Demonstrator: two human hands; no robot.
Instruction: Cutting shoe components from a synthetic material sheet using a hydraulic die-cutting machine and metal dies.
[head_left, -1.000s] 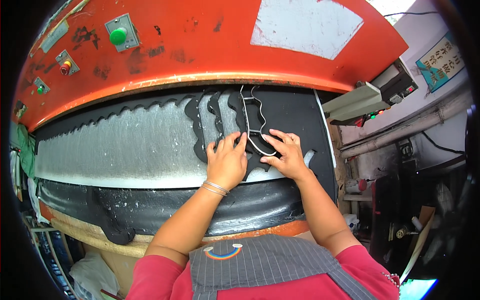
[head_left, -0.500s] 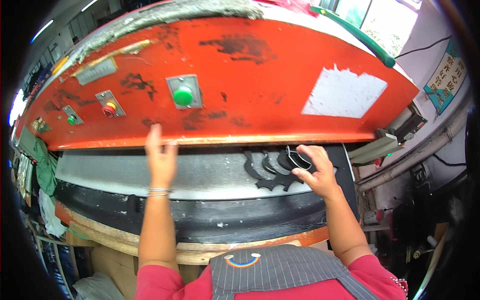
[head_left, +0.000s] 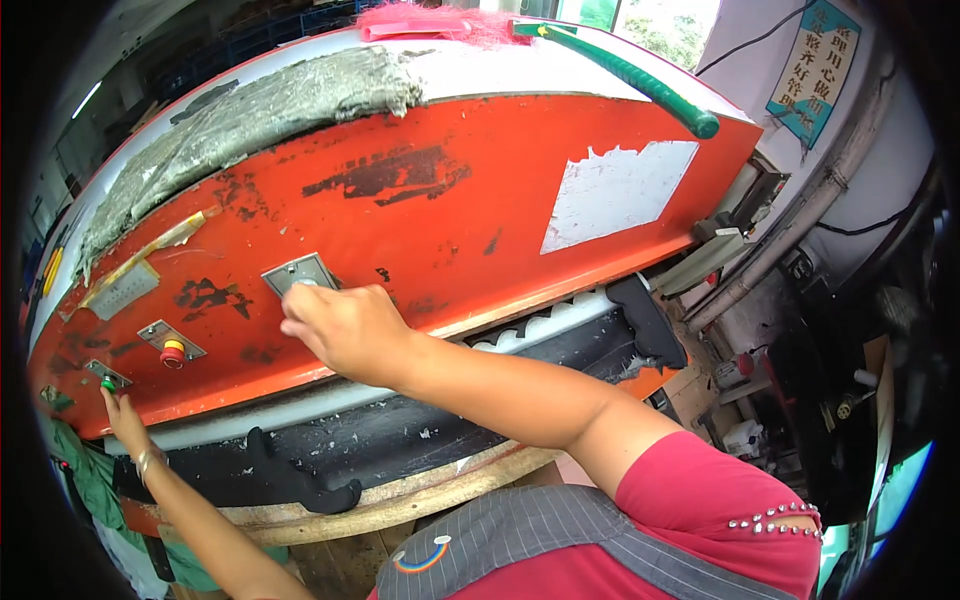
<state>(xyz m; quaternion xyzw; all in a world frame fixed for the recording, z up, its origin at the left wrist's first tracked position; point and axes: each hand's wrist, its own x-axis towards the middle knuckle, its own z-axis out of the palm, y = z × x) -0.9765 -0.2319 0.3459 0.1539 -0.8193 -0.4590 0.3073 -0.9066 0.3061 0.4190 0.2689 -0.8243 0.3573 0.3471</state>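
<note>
My right hand [head_left: 350, 330] is closed into a loose fist against the square metal button plate [head_left: 300, 272] on the front of a red machine [head_left: 430, 230]. The large green button there is covered by the hand. Far to the left, my left hand [head_left: 124, 418] has a finger stretched up to the small green button [head_left: 108, 383], touching or nearly touching it. Between the hands is a red and yellow knob [head_left: 173, 354]. Dark cut pieces lie on the machine's front ledge: one dark piece [head_left: 300, 478] at the left, another dark piece [head_left: 648, 325] at the right.
A pale board [head_left: 550, 323] reaches under the machine's lower edge, with scalloped dark material on it. A wooden rail [head_left: 440, 492] runs along the front. On top rest a grey fibrous pad [head_left: 260, 125] and a green-handled tool [head_left: 640, 82]. Pipes [head_left: 790, 245] stand right.
Both hands have left the board area: the right went left to the large green button, the left went to the small one. Dark pieces now lie on the ledge. The view has turned.
</note>
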